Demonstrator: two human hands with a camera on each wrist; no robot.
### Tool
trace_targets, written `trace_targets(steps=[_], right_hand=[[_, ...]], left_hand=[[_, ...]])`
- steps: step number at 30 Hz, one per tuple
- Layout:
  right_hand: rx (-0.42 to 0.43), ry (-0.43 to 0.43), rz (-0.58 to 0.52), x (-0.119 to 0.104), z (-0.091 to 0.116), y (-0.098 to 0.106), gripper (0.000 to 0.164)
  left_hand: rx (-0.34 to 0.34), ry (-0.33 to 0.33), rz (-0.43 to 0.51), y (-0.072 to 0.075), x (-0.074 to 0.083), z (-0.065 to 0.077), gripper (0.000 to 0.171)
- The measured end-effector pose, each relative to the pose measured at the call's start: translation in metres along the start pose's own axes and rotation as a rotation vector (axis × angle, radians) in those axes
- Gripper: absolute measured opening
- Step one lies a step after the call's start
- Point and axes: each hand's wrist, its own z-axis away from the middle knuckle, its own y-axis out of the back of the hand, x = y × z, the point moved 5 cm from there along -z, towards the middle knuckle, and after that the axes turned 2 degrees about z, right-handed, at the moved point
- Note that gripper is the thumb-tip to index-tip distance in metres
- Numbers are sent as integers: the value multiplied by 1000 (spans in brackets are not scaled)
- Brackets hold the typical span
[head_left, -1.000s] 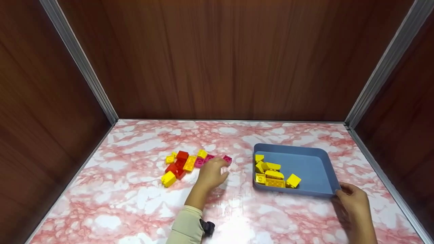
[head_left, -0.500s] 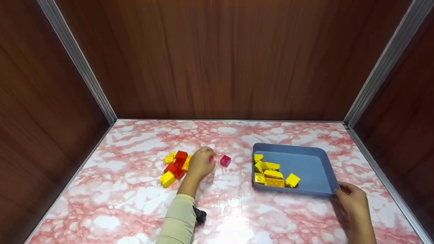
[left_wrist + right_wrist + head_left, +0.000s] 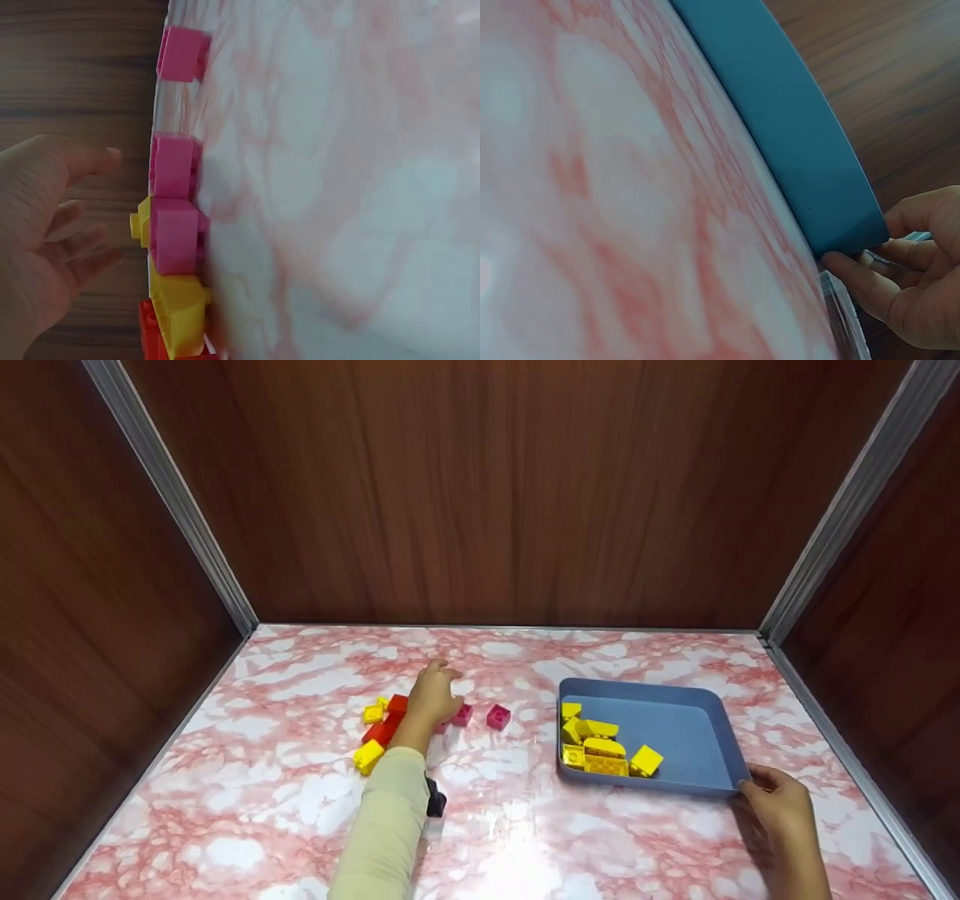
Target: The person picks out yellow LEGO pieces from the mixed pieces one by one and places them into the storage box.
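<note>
The marbled table point(image 3: 600, 840) is occupied by a blue-gray tray point(image 3: 686, 739) on the right and a loose group of blocks on the left, with open tabletop between the two. The tray's near right corner is gripped by the right hand point(image 3: 784, 802), pinched between thumb and fingers. The left hand point(image 3: 435, 696) is held over the loose group with its fingers loosely spread; nothing is grasped by it.

Several yellow blocks point(image 3: 606, 766) are already contained in the tray, most of them clustered along its left side, and no other color is seen there. The gathering of yellow pieces may be judged well advanced but unfinished, since a yellow block point(image 3: 367, 756) is left outside, at the near end of the group, and a smaller yellow piece point(image 3: 373, 713) is found at its left. Another is shown by the left wrist view between pink and red pieces. The red blocks point(image 3: 397, 705) and pink blocks point(image 3: 463, 715) are all seen outside the tray, one pink cube point(image 3: 498, 717) being set apart nearest to it.
</note>
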Motion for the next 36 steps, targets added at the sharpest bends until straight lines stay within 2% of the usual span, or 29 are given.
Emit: trace_targets(steps=[5, 10, 19, 27, 32, 36], right_hand=[[-2, -4, -13, 0, 0, 1, 45], [-1, -12, -16, 1, 1, 1, 44], [-2, 9, 40, 0, 0, 2, 43], [9, 21, 35, 0, 0, 2, 42], [11, 11, -16, 0, 1, 1, 42], [0, -3, -27, 1, 0, 0, 42]], left_hand=[[-109, 85, 64, -4, -4, -7, 41], [-164, 135, 60, -9, -6, -11, 34], [-215, 170, -69, -12, -8, -15, 18], [-276, 205, -71, -11, -11, -16, 13], [-273, 189, -80, -10, -12, -17, 13], [-267, 205, -58, -9, -12, -16, 13]])
